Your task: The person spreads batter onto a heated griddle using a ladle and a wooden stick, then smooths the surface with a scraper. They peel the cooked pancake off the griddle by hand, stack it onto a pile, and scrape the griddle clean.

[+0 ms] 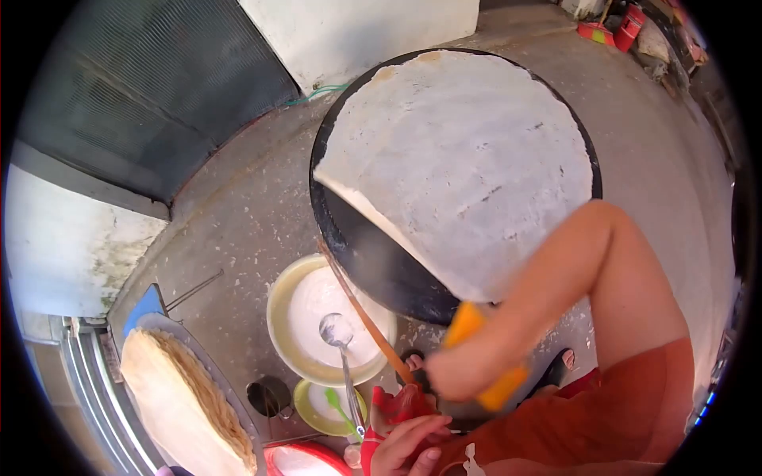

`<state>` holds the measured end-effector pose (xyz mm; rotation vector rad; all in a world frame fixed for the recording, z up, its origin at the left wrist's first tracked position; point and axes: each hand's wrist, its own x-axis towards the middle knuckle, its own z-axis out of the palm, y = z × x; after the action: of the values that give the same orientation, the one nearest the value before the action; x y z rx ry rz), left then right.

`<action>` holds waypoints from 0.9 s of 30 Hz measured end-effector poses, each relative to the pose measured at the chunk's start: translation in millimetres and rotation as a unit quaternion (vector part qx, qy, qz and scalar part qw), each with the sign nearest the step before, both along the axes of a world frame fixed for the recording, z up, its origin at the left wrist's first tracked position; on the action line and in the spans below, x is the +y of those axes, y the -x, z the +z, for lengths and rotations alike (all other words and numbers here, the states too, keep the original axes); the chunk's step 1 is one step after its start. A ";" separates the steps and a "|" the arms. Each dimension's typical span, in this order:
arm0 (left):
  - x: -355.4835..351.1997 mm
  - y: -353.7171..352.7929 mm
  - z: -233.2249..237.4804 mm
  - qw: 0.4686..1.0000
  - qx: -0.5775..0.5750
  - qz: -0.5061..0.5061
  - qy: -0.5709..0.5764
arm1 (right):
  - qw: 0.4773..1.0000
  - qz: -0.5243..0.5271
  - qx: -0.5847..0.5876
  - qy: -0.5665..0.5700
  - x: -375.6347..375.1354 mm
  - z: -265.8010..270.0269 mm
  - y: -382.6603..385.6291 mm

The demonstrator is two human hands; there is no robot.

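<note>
My right arm reaches in from the right with a bent elbow. My right hand [451, 374] is blurred, its fingers mostly hidden, and a flat yellow scraper-like piece [504, 389] shows on both sides of it. Below the griddle's near edge, my left hand [409, 446] rests low by my red clothing, fingers extended and nothing seen in them. A large round black griddle [373, 258] carries a thin pale flatbread sheet [468, 159]. The sheet's near-left edge is straight, leaving a strip of dark griddle bare.
A bowl of white batter [278, 337] holds a metal ladle [347, 369]; a wooden stick [361, 313] crosses its rim. Nearby are a small green bowl [305, 412], a dark cup [268, 397] and a red basin [274, 454]. Stacked flatbreads [178, 404] lie at left.
</note>
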<state>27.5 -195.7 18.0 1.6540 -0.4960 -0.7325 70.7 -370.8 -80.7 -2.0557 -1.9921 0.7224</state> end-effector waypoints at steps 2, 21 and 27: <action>5.0 12.6 2.7 0.998 0.051 0.021 0.037 | 0.999 0.017 0.019 0.040 -20.3 0.7 49.7; 1.6 59.6 -14.5 0.983 0.068 0.161 0.052 | 0.142 -0.980 -0.076 -0.115 -252.8 9.9 130.7; -23.8 36.2 -16.6 0.983 0.004 0.157 0.092 | 0.225 -0.942 -0.031 -0.249 -85.8 -27.4 159.0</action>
<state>-8.6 -219.5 1.4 1.5088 -0.2773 -0.4450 -88.3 -456.6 -108.1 -1.9523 1.1062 -0.5615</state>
